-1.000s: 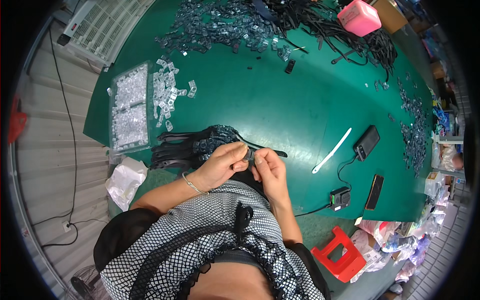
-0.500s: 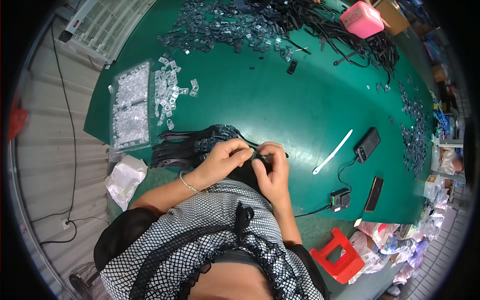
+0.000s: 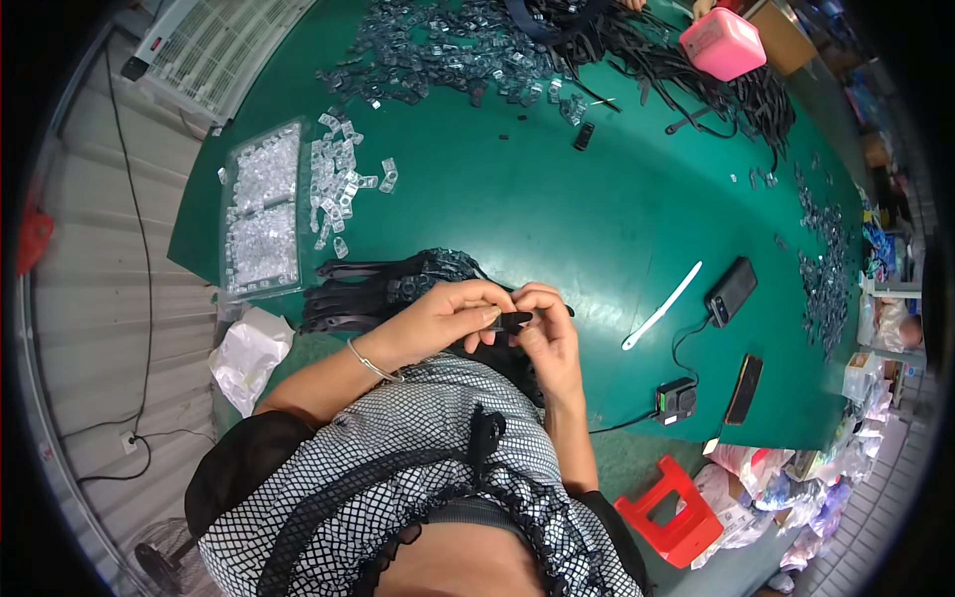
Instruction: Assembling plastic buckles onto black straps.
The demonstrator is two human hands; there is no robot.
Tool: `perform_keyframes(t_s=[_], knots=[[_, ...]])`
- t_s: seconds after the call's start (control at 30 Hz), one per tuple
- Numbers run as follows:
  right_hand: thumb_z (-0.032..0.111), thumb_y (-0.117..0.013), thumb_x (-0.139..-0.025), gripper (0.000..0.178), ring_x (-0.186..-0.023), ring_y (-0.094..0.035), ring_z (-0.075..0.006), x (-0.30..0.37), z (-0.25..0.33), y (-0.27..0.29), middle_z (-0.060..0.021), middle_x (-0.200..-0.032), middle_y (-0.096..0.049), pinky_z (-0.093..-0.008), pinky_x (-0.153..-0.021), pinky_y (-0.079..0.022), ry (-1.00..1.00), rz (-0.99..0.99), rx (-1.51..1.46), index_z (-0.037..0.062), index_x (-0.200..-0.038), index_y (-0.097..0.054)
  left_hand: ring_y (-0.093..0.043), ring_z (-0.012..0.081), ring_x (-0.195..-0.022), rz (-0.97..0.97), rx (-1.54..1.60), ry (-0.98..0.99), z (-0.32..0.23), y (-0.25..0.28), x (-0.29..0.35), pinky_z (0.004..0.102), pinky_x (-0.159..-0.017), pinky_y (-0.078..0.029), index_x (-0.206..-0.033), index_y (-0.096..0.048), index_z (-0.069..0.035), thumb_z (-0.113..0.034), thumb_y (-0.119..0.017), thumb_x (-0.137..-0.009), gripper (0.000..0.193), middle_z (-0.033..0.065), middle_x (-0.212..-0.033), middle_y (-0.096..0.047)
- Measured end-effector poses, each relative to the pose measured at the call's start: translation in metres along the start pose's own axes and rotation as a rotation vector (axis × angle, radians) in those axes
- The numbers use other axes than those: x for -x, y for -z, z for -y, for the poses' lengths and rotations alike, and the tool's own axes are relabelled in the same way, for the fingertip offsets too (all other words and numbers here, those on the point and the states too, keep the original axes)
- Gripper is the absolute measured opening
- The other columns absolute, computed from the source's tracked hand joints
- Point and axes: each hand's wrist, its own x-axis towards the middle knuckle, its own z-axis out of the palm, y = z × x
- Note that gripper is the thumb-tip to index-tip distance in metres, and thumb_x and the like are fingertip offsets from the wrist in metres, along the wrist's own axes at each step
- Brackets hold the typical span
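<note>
My left hand [image 3: 446,316] and my right hand [image 3: 552,348] meet at the near edge of the table. Between their fingertips is the end of a black strap [image 3: 515,320]. My left thumb and fingers pinch it from one side; my right fingers close round its other side. A small see-through piece seems to sit by the left thumb, partly hidden. Just left of my hands lies a bundle of black straps [image 3: 348,289], with dark translucent clips [image 3: 438,267] gathered at its right end.
A clear tray of transparent clips [image 3: 261,209] stands left, loose ones [image 3: 338,179] beside it. Dark clips [image 3: 428,50] and black straps [image 3: 657,70] heap at the far side, near a pink container [image 3: 721,45]. Rightward lie a white stick [image 3: 662,306], a black device [image 3: 729,291] and a phone [image 3: 742,390].
My fingers have shifted on the strap, and its black end now shows between them. My left hand has turned slightly. At the far side, another person's hand shows beside the pink container.
</note>
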Motion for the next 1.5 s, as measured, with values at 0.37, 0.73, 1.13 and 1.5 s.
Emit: perform_keyframes(t_s=[0.37,0.73,1.13,1.5], knots=[[0.002,-0.062,-0.077,0.019,-0.075,-0.051,-0.0101,0.002,-0.005,-0.002,-0.0066,-0.09,-0.051,-0.0206,-0.064,-0.043,0.158,0.112,0.294,-0.0039,-0.095,-0.056,-0.052,0.0093,-0.064,0.104,0.52,0.025,0.013,0.003,0.001,0.022,-0.055,-0.042,-0.082,-0.05,-0.002,-0.016,-0.047,-0.089,0.016,0.0043,-0.073,-0.053],[0.0,-0.058,-0.08,0.018,-0.076,-0.056,-0.0129,0.003,-0.004,-0.005,-0.0095,-0.094,-0.048,-0.0227,-0.067,-0.046,0.17,0.124,0.205,-0.0058,-0.097,-0.053,-0.053,0.0109,-0.064,0.027,0.391,-0.01,0.015,0.0,0.004,0.0226,-0.058,-0.043,-0.078,-0.05,-0.002,-0.01,-0.052,-0.085,0.01,0.0061,-0.074,-0.055],[0.005,-0.065,-0.075,0.02,-0.076,-0.056,-0.0161,0.0,-0.006,0.002,-0.0093,-0.09,-0.054,-0.0257,-0.066,-0.047,0.214,0.083,0.373,-0.0024,-0.092,-0.057,-0.052,0.0089,-0.069,0.013,0.398,-0.027,0.017,0.0,0.004,0.0217,-0.062,-0.044,-0.084,-0.051,-0.002,-0.014,-0.056,-0.085,0.014,0.0032,-0.078,-0.053],[0.012,-0.068,-0.069,0.018,-0.068,-0.053,-0.0241,-0.001,0.013,-0.001,-0.009,-0.075,-0.055,-0.0322,-0.063,-0.042,0.41,-0.094,0.817,0.0032,-0.082,-0.058,-0.053,0.0072,-0.072,-0.189,0.242,-0.04,0.016,-0.01,0.001,0.0205,-0.065,-0.044,-0.089,-0.052,-0.002,0.0,-0.058,-0.08,0.011,0.0019,-0.081,-0.055]])
